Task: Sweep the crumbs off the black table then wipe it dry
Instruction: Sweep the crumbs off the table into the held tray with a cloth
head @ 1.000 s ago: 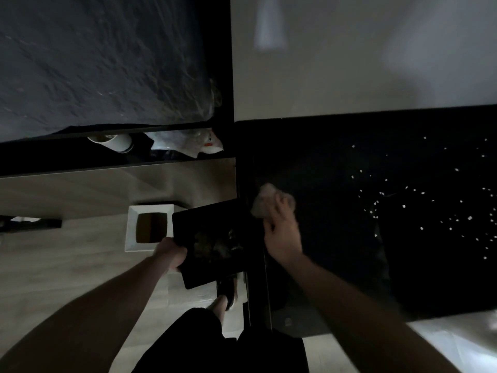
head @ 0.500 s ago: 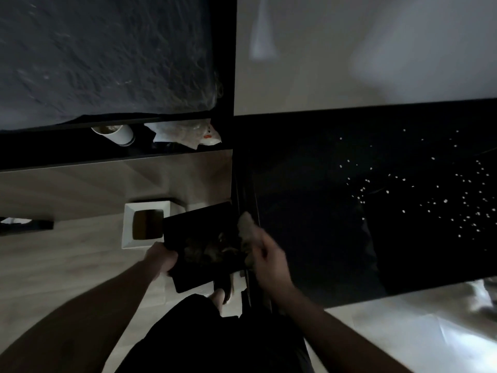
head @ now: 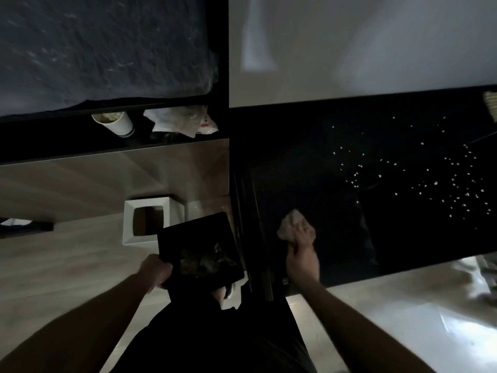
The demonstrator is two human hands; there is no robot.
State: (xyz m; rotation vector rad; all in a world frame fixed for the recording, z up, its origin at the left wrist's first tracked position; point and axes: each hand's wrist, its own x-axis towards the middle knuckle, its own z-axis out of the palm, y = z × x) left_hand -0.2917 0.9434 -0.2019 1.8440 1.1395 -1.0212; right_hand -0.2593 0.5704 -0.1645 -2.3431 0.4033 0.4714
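Cut off by the right edge: the black surface (head: 309,162), its far corner out of frame, and a pale ribbed thing (head: 490,103) at the upper right, too little showing to name. Crumbs (head: 451,181) too small to tell apart, mere white specks trailing past the edge. Partly covered by the right hand (head: 302,261): a crumpled cloth (head: 289,226), only its forward half showing. Too dark to read: the clutter lying in the black tray (head: 193,238), near corner hidden under the left hand (head: 157,270). Smeared by motion: the pale floor (head: 403,319) at lower right.
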